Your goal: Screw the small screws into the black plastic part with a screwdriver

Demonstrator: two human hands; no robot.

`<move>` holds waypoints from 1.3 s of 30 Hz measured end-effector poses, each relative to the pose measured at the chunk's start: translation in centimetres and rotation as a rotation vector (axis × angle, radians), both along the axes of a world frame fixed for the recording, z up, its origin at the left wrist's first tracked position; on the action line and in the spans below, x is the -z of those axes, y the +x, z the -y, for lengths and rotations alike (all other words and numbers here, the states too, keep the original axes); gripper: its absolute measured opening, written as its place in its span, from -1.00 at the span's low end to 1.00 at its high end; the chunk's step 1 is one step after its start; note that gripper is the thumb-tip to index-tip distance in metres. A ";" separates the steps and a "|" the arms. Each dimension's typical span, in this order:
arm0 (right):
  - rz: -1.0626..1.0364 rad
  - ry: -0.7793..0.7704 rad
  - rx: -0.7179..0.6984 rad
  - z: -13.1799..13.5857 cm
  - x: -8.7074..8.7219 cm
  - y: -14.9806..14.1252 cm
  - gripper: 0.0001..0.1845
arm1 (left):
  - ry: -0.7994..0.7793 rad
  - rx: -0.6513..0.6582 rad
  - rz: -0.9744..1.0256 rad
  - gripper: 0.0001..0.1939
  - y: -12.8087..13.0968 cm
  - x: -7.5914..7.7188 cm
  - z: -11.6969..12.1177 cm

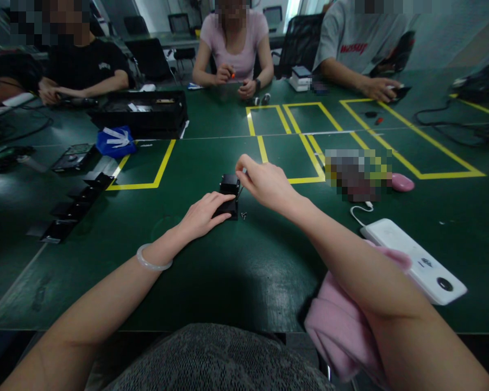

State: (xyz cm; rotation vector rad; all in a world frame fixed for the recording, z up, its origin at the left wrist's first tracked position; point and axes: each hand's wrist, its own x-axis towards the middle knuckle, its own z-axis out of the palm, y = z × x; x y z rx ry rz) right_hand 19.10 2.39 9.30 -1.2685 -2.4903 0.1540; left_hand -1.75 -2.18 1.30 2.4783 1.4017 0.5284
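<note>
A small black block-shaped part point(229, 182) sits on the green table in front of me. My left hand point(206, 214) holds it from the left, the index finger lying across its top and the thumb along its near side. Over its right edge, my right hand point(258, 179) is closed in a pinch on a thin metal tool point(240, 191), which points down at the part; its upper end is hidden by the fingers. Several small screws point(243, 215) lie loose just right of the part.
A row of black parts point(79, 206) stands left. Behind are a blue bundle point(116, 142) and a black bin point(146, 111). Right lie a white power bank point(411, 260) with a cable, a pink mouse-shaped object point(402, 182) and pink cloth point(342, 326). Several people sit opposite.
</note>
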 end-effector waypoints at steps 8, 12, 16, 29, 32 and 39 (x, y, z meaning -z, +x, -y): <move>-0.023 0.000 0.001 0.0 0.2 0.0 -0.63 | -0.005 -0.004 -0.012 -0.55 0.0 0.0 0.0; -0.027 -0.012 -0.009 0.0 0.3 -0.1 -0.62 | -0.008 0.001 -0.007 -0.55 0.0 0.0 0.0; -0.026 -0.010 -0.005 0.1 0.2 -0.1 -0.61 | -0.004 0.007 -0.005 -0.55 0.0 0.0 0.0; -0.022 0.026 0.004 0.1 0.2 -0.1 -0.64 | 0.004 0.005 0.002 -0.55 0.0 0.0 -0.1; -0.013 0.014 0.012 0.1 0.1 -0.1 -0.64 | 0.000 0.000 -0.008 -0.55 0.0 0.0 -0.1; -0.051 0.000 0.019 0.0 0.3 -0.1 -0.62 | 0.003 -0.001 -0.017 -0.56 0.0 0.0 -0.1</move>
